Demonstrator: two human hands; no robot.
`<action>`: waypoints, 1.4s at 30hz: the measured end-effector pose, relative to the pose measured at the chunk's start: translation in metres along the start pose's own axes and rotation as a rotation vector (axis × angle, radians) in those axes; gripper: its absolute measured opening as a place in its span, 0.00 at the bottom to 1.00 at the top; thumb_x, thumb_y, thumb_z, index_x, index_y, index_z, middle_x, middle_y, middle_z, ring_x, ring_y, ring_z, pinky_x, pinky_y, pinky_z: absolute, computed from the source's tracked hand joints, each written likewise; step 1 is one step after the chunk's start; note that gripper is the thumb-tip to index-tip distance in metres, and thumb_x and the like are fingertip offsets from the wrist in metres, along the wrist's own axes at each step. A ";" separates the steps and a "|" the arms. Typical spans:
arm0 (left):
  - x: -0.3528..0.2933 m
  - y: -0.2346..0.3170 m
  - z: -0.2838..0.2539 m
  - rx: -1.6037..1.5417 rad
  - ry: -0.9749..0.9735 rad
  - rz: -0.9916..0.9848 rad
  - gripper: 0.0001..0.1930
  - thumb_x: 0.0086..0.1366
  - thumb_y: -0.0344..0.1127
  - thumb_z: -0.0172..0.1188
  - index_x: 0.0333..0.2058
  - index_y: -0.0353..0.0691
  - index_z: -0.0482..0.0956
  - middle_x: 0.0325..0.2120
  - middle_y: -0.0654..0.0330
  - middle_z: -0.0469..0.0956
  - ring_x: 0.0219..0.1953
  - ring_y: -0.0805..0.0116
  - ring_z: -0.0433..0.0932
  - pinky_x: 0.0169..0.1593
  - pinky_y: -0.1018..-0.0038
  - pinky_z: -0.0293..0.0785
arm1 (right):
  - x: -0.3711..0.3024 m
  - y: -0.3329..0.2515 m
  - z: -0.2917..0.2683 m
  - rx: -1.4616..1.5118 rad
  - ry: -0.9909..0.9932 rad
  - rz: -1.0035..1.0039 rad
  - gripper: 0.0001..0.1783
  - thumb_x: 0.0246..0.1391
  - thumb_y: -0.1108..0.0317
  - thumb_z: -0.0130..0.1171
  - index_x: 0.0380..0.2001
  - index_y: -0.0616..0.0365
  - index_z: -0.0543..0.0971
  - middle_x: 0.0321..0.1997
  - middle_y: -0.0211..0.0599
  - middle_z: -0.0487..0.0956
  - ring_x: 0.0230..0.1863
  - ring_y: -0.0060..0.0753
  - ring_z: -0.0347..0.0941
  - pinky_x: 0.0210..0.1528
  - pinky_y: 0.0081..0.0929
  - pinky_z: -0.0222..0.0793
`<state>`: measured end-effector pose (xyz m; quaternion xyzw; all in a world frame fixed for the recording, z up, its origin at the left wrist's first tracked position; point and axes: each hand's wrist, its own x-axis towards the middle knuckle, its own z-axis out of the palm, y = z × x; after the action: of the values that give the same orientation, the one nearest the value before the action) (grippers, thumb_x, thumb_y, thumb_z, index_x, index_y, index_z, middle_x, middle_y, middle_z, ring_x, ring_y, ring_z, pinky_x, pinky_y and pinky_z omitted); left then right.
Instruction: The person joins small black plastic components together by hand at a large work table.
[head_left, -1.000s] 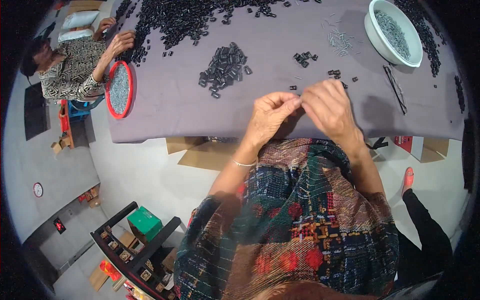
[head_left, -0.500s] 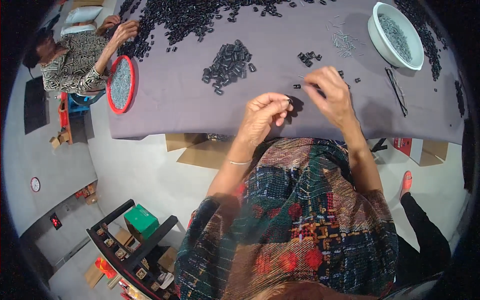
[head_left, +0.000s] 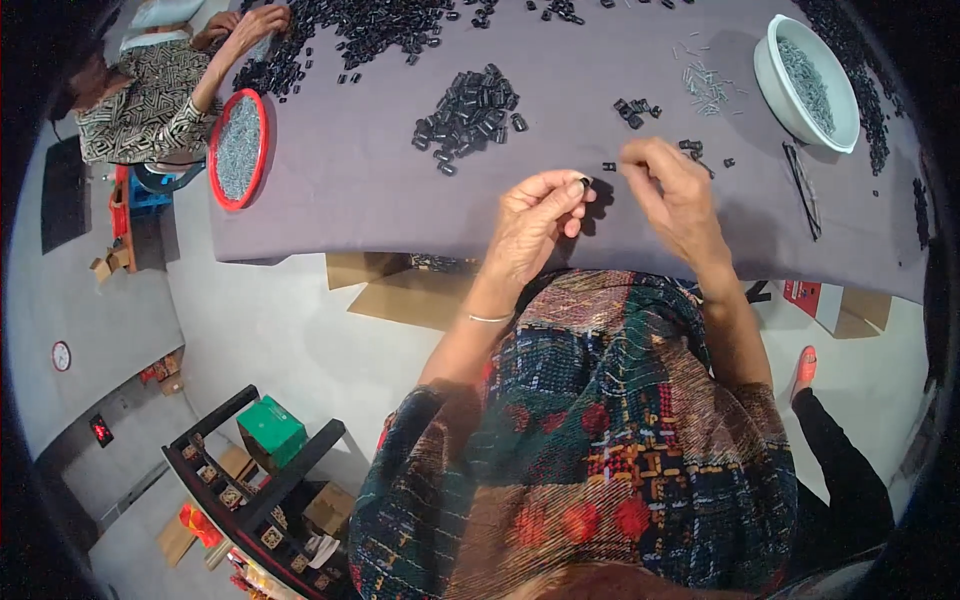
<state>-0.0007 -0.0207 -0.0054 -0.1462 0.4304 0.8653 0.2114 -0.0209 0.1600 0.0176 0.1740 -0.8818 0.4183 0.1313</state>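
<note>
My left hand (head_left: 540,222) is above the near part of the cloth-covered table, thumb and forefinger pinching a small black plastic part (head_left: 586,183). To its right, my right hand (head_left: 683,205) has its fingers curled together, and whatever they hold is hidden. A loose black piece (head_left: 609,167) lies beside the right fingertips. Just behind that hand sit a few more black pieces (head_left: 692,148) and a small cluster of them (head_left: 636,112). A larger heap of black plastic parts (head_left: 470,115) lies beyond my left hand. Thin metal pins (head_left: 708,88) are scattered farther back on the right.
A white bowl of metal pins (head_left: 767,85) stands at the right, with tweezers (head_left: 800,190) near it. At the left is a red-rimmed basket of pins (head_left: 214,165). A co-worker's hand (head_left: 262,22) reaches over the big black pile (head_left: 375,35). The grey tablecloth (head_left: 350,190) ends near my waist.
The whole view has shifted slightly. Both my hands keep nearly the same pose, and the left still pinches the black part. A thin pin tip seen by the right fingertips no longer shows.
</note>
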 end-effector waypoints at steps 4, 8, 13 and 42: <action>-0.002 -0.003 0.000 0.034 -0.049 0.056 0.07 0.61 0.29 0.58 0.37 0.34 0.78 0.30 0.58 0.78 0.27 0.78 0.72 0.28 0.83 0.69 | -0.004 -0.017 -0.007 0.291 -0.091 0.137 0.08 0.45 0.81 0.58 0.32 0.64 0.74 0.29 0.38 0.76 0.28 0.28 0.73 0.30 0.22 0.67; -0.005 -0.004 0.008 0.140 -0.077 0.107 0.06 0.62 0.28 0.56 0.37 0.33 0.77 0.30 0.59 0.78 0.28 0.78 0.72 0.29 0.82 0.69 | -0.013 -0.020 -0.008 0.288 -0.011 0.072 0.08 0.45 0.82 0.58 0.31 0.64 0.75 0.29 0.39 0.76 0.28 0.30 0.73 0.30 0.25 0.68; -0.007 -0.006 0.012 0.263 -0.058 0.152 0.07 0.61 0.29 0.59 0.37 0.34 0.79 0.26 0.63 0.77 0.25 0.80 0.72 0.27 0.84 0.70 | -0.016 -0.019 -0.008 0.212 0.021 -0.024 0.09 0.43 0.83 0.59 0.30 0.64 0.74 0.28 0.41 0.76 0.28 0.34 0.73 0.29 0.26 0.68; -0.020 -0.012 0.004 0.581 -0.094 0.101 0.07 0.62 0.34 0.58 0.35 0.37 0.80 0.25 0.68 0.77 0.26 0.83 0.71 0.29 0.85 0.69 | -0.045 -0.017 -0.001 0.189 -0.038 0.074 0.08 0.43 0.81 0.60 0.29 0.63 0.75 0.26 0.39 0.77 0.26 0.33 0.75 0.27 0.25 0.69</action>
<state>0.0225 -0.0161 -0.0030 -0.0176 0.6564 0.7212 0.2207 0.0270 0.1597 0.0130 0.1608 -0.8466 0.5007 0.0820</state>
